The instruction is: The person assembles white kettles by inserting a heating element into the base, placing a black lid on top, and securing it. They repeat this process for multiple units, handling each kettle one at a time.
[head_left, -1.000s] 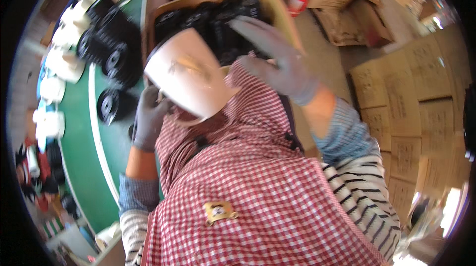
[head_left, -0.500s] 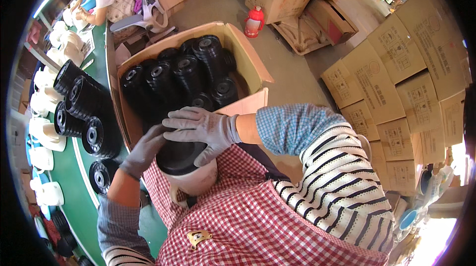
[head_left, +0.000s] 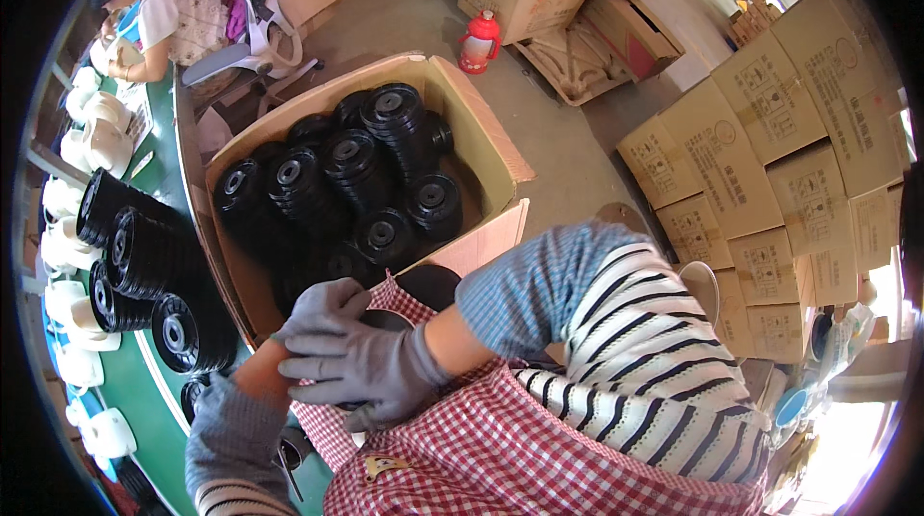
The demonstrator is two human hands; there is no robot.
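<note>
In front of my apron, a pale jug-like vessel [head_left: 359, 438] is held upside down with a round black base [head_left: 387, 321] on top; most of both is hidden by my hands. My left hand [head_left: 325, 312], in a grey glove, curls over the far left side of the base. My right hand [head_left: 366, 368], also gloved, reaches across it to the left, its fingers long over the near side and crossing close by my left wrist. Both hands grip the base.
A large open carton [head_left: 500, 145] of stacked black bases [head_left: 351, 160] stands ahead. More black stacks [head_left: 181, 333] and white vessels [head_left: 108, 432] line the green bench [head_left: 144, 410] at left. A person [head_left: 183, 15] sits beyond. Cartons [head_left: 741, 169] rise at right; a red flask [head_left: 478, 42] stands on the floor.
My hands have turned and come lower and nearer to me with the vessel. My right hand now crosses towards my left wrist, covering more of the vessel. The view has shifted slightly.
</note>
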